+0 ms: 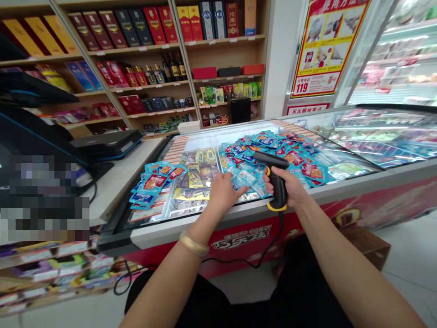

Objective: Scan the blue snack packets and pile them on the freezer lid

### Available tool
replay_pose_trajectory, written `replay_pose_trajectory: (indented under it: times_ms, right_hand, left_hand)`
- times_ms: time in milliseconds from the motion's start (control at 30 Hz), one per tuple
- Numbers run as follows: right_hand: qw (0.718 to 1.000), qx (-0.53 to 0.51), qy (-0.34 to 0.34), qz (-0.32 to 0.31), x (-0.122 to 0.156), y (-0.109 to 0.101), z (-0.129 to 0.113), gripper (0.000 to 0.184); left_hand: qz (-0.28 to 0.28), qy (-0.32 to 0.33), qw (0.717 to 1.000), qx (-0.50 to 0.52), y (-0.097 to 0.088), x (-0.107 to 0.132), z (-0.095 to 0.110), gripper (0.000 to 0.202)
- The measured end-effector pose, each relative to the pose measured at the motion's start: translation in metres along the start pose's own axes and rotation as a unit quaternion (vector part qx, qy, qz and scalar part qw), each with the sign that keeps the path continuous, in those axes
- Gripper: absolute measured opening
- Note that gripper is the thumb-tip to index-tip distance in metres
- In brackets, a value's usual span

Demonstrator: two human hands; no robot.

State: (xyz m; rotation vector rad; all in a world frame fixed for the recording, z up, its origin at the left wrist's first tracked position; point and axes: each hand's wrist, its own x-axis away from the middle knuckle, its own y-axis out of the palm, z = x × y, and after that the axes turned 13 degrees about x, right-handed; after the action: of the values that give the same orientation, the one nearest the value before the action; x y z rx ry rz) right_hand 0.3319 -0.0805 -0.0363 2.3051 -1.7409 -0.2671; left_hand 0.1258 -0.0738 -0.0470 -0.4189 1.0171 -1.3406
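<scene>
My right hand (288, 184) is wrapped round the grip of a black barcode scanner (279, 187) with yellow trim. The scanner's head points left over the packets, and its cable hangs down the freezer's front. To its left, my left hand (225, 191) reaches over the glass, thumb stretched away from the bent fingers. Its fingertips are at the edge of a big heap of light-blue snack packets (294, 157), some with red labels. Whether they touch a packet is hard to see. A smaller pile of the same packets (154, 182) lies farther left on the glass.
The packets lie on a glass-topped chest freezer (160, 246) with ice creams inside. At left stand a counter (136, 157) and a dark checkout machine (37, 141). Shelves (143, 48) of boxed goods line the back. A cardboard box (370, 248) sits at lower right.
</scene>
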Motion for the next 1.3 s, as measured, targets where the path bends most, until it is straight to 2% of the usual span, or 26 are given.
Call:
replay_pose_trajectory:
  times_ms: [133,233,300,367,467,533,767,1300]
  right_hand:
    - [1.000,-0.011,0.002,0.008,0.002,-0.008,0.002,0.032]
    - [1.000,-0.005,0.007,0.000,0.004,-0.004,0.002,0.033]
    - [1.000,0.008,0.008,-0.009,0.005,-0.002,0.001,0.034]
    - [1.000,0.020,0.008,-0.016,0.006,-0.001,0.001,0.035]
    - [0.999,0.039,0.012,-0.028,0.007,0.000,0.003,0.038]
    - [0.998,0.055,0.013,-0.040,0.007,0.000,0.004,0.039]
    - [0.993,0.087,-0.006,-0.079,0.009,0.004,0.003,0.038]
    - [0.991,0.096,-0.022,-0.091,0.010,0.002,0.004,0.034]
  left_hand:
    - [0.013,-0.025,0.999,0.019,0.007,0.000,0.006,0.055]
    - [0.026,-0.055,0.993,0.097,0.004,-0.001,-0.001,0.049]
    - [0.054,-0.061,0.983,0.166,0.003,-0.001,-0.006,0.044]
    - [0.077,-0.059,0.962,0.255,0.004,-0.001,-0.011,0.038]
    - [0.068,-0.070,0.917,0.386,0.007,-0.002,-0.017,0.033]
    - [0.063,-0.069,0.898,0.430,0.008,-0.002,-0.017,0.035]
    - [0.067,-0.058,0.893,0.442,0.009,-0.001,-0.016,0.037]
    - [0.065,-0.062,0.885,0.456,0.008,-0.002,-0.012,0.031]
